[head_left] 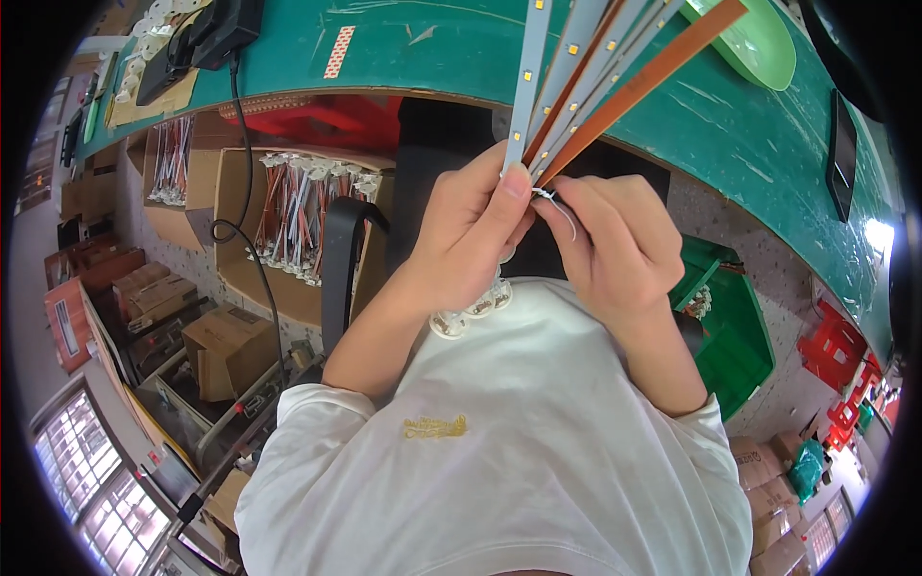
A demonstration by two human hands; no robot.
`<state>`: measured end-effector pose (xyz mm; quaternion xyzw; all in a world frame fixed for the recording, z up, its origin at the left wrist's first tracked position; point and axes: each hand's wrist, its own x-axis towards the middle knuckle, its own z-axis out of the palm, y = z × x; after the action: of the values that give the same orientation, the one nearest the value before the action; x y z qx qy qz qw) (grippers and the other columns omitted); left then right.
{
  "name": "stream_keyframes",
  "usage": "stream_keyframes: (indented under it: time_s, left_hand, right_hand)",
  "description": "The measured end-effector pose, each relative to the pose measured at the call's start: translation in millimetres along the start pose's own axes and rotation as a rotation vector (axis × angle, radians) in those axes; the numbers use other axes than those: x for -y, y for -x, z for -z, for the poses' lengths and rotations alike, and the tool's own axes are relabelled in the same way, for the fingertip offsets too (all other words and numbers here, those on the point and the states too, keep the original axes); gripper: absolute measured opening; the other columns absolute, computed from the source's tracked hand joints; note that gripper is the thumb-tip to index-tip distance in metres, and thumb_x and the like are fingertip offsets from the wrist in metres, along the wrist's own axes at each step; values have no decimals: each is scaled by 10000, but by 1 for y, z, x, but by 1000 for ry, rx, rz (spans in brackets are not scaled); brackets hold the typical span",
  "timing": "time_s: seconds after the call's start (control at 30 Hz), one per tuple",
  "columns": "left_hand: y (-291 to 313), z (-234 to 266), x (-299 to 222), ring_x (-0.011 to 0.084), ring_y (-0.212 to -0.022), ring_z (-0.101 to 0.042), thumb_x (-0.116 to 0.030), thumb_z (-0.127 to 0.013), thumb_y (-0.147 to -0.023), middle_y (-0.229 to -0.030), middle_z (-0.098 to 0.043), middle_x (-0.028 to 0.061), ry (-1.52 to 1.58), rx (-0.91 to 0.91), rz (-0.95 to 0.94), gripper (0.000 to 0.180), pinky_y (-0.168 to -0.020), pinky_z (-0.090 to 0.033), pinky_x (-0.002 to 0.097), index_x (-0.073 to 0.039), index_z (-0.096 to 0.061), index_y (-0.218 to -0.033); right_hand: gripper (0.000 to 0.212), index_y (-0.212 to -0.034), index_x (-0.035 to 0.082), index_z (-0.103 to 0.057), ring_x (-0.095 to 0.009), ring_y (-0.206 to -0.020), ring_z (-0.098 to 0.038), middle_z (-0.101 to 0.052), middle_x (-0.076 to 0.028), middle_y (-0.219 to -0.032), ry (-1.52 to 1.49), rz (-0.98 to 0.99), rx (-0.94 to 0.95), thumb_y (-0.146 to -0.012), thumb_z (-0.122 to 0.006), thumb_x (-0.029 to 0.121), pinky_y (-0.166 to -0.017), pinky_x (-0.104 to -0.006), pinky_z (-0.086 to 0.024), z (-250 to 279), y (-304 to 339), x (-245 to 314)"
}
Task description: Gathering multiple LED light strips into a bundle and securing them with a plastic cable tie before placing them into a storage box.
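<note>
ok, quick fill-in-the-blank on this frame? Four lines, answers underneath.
1. The bundle of light strips is gripped in the person's ____ hand.
2. The other hand pinches a thin tie, whose colour is ____.
3. The open box with many more strips standing in it is made of ____.
4. On the green table, the flat black device lies toward the person's ____ side.

Missing words: left; white; cardboard; right.
</note>
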<state>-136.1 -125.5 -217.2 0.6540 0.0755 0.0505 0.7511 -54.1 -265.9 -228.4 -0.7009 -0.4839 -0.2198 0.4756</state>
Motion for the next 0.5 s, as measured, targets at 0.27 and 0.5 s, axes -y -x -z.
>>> stream_keyframes:
  time_s: [0.27,0.5]
  left_hand:
    - [3,3,-2,71,-744,-553,-498,-415,-975,-909,-590,50,144,144,49,642,-523,-389,181,47,-460,-1312]
    - [6,-1,-4,48,-583,-461,-308,-479,-988,-908,-506,20,393,366,-16,383,-512,-381,209,34,-530,-1153]
  right_hand:
    - [216,-842,-52,-628,-87,-448,-484,-597,-75,-663,-1465,-1341,151,-918,-619,150,-383,-209,-366,15,-4,18]
    - [410,-1092,-8,-537,-81,-578,-542,-605,-64,-821,-1409,-1284,337,-830,-734,239,-444,-213,-412,5,33,5]
